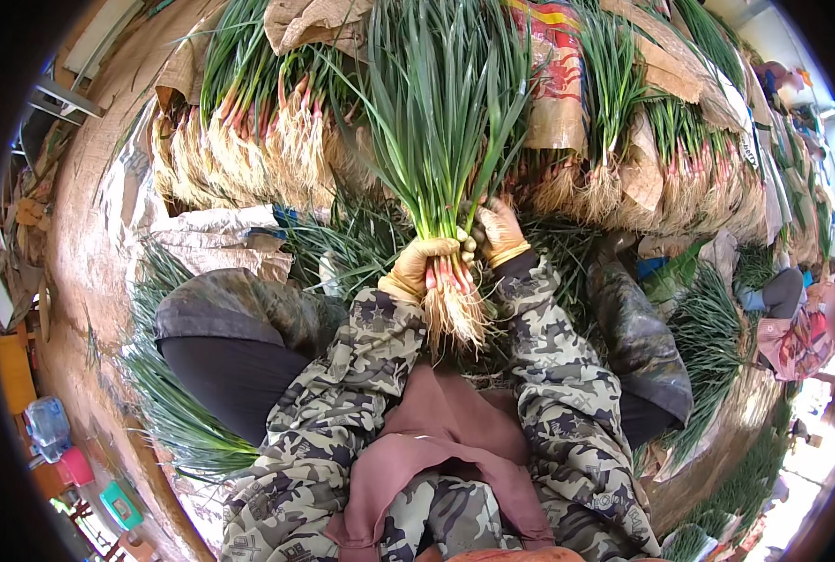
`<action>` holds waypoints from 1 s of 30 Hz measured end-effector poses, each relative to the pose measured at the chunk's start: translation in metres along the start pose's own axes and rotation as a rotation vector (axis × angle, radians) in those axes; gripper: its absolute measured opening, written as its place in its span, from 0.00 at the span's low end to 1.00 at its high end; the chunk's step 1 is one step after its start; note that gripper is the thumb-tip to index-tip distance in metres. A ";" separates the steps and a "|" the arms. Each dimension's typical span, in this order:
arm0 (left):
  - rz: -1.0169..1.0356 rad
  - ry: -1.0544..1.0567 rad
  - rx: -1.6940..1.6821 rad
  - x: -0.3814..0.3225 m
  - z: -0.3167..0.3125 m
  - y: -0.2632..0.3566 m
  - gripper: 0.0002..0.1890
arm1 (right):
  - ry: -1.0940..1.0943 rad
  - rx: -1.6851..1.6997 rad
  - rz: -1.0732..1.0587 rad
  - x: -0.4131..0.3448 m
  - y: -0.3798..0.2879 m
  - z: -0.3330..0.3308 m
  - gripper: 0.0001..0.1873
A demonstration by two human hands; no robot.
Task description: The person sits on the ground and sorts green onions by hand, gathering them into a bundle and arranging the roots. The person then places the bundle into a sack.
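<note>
A bunch of green garlic or similar allium plants (452, 140) stands upright before me, its long leaves fanning out at the top. My left hand (417, 268), in a yellowish glove, is wrapped around the pinkish stems just above the roots. Below that grip hang the pale, stringy roots (454, 316). My right hand (500, 228), gloved alike, is at the right side of the bunch with its fingers curled onto the lower leaves. The bunch partly hides those fingertips.
Rows of root-on bunches (249, 140) lie ahead, partly under woven sacks (554, 84). Loose leaves (361, 239) litter the ground between my boots. More plants lie at left (185, 407) and right (706, 330). Another person (797, 323) sits at far right. A teal stool (121, 506) stands lower left.
</note>
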State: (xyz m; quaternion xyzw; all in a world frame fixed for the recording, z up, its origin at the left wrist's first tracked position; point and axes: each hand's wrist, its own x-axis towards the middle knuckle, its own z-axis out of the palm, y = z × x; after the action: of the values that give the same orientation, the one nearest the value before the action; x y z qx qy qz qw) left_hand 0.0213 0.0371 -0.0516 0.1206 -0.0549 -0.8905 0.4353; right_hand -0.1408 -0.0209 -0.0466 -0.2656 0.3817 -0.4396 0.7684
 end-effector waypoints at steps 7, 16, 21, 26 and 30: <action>-0.037 -0.107 -0.048 -0.005 0.006 0.004 0.13 | 0.031 -0.990 -0.279 0.010 0.024 -0.028 0.07; 0.221 -0.197 -0.197 -0.009 0.036 0.022 0.24 | 0.208 -1.410 -0.129 -0.018 -0.014 -0.010 0.07; -0.010 -0.089 -0.165 0.005 0.023 0.010 0.29 | 0.468 -1.595 -0.256 0.022 -0.020 -0.059 0.20; 0.147 -0.119 -0.208 0.001 0.034 0.013 0.22 | 0.142 -0.394 -0.440 -0.022 -0.089 -0.039 0.10; 0.121 -0.054 -0.261 0.007 0.045 0.003 0.11 | 0.165 -0.635 -0.339 -0.028 -0.082 -0.051 0.09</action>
State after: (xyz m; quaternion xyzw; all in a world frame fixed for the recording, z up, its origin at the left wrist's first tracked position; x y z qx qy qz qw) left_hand 0.0079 0.0289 -0.0090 0.0357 0.0426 -0.8651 0.4985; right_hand -0.2301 -0.0391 -0.0047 -0.5141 0.5105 -0.4402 0.5304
